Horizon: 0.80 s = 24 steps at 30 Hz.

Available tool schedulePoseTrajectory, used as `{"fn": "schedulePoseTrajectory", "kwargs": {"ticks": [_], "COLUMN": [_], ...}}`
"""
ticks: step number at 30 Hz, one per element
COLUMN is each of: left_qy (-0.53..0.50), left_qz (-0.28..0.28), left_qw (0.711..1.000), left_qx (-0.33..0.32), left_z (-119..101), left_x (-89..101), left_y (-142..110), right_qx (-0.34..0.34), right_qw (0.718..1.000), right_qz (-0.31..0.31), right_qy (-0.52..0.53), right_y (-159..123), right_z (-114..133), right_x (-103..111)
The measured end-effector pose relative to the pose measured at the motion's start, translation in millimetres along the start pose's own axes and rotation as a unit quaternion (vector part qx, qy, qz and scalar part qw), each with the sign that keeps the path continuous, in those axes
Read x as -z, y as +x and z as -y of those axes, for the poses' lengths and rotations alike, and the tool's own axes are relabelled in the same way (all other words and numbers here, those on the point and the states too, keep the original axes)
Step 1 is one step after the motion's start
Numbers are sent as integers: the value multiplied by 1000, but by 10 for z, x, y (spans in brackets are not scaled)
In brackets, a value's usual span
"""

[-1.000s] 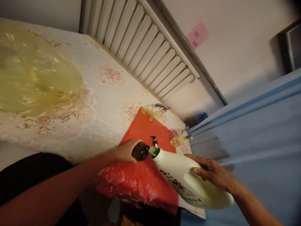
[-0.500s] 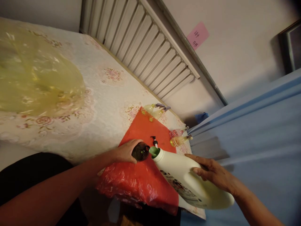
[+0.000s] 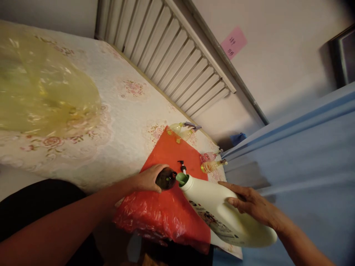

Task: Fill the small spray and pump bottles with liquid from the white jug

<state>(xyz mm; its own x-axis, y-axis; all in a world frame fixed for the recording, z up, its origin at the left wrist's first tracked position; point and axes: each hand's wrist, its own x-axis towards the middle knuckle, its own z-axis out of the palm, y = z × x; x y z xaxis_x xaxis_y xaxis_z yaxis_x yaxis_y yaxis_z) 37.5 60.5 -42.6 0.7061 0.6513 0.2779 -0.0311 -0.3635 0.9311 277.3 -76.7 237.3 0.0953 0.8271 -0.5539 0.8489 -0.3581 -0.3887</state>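
Note:
My left hand (image 3: 149, 178) is wrapped round a dark, see-through bottle (image 3: 166, 178) whose open neck points to the right. Gripped by its handle in my right hand (image 3: 251, 202) is a large pale-green jug (image 3: 213, 197), tilted so that its green spout (image 3: 182, 179) meets the bottle's mouth. Whether liquid is flowing between them I cannot tell. Just beyond the spout, a black pump top (image 3: 182, 166) with a white stem lies on the red plastic sheet (image 3: 169, 157). Part of the jug's printed label faces me.
Two clear bottles (image 3: 184, 133) with dark tops stand at the sheet's far edge. A pink bottle (image 3: 208, 157) and a yellowish one (image 3: 213, 166) stand near the blue curtain (image 3: 299, 159). A yellow plastic bag (image 3: 50, 88) covers the left of the flowered tablecloth (image 3: 124, 122). Behind runs a radiator (image 3: 166, 55).

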Motion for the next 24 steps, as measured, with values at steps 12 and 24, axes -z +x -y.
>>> {"fn": "schedulePoseTrajectory", "kwargs": {"ticks": [12,24], "left_qy": [4,7], "left_qz": [-4,-5], "left_qw": [1000,1000], "left_qx": [-1,-10], "left_z": [10,12], "left_x": [-8,-1], "left_y": [-1,-6], "right_qx": [-1,-5], "right_qw": [1000,1000], "right_qz": [3,5], "right_qy": [-21,-20], "right_y": [-1,1], "right_z": [9,12], "right_x": [19,22]}}
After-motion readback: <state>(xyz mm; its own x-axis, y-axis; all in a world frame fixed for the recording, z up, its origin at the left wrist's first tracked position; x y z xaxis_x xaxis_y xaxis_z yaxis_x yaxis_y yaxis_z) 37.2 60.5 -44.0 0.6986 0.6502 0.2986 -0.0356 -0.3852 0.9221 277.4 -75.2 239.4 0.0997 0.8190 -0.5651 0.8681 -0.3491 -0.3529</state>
